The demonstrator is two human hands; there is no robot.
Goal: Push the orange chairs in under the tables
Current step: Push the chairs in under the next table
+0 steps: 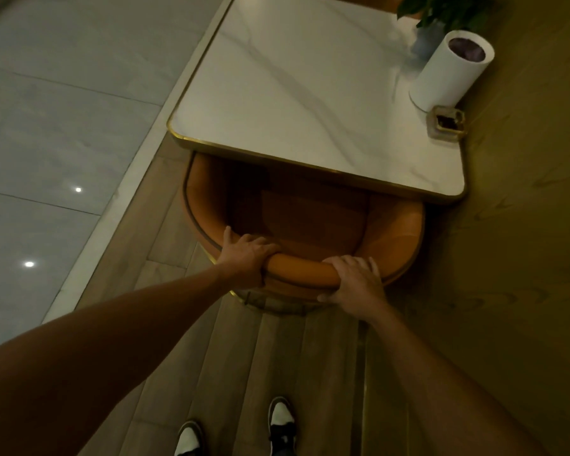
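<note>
You are looking down on a white marble-patterned table top with a gold metal rim [310, 166]. At its far right corner stand a tall white cylindrical container [449, 72], a small square glass ashtray [446, 123] just beside it, and a green leafy potted plant [441, 14].

The table stands on a wood-plank floor [277, 357], which borders pale glossy tiles [46, 126] on your left.

Dim, warm indoor light. Two small ceiling-lamp reflections glare on the glossy pale grey floor tiles [46, 126] at left. Deep shadow lies under the white marble table with gold rim [310, 103]. Far right corner smears with motion blur; wide-angle bending stretches the edges.
</note>
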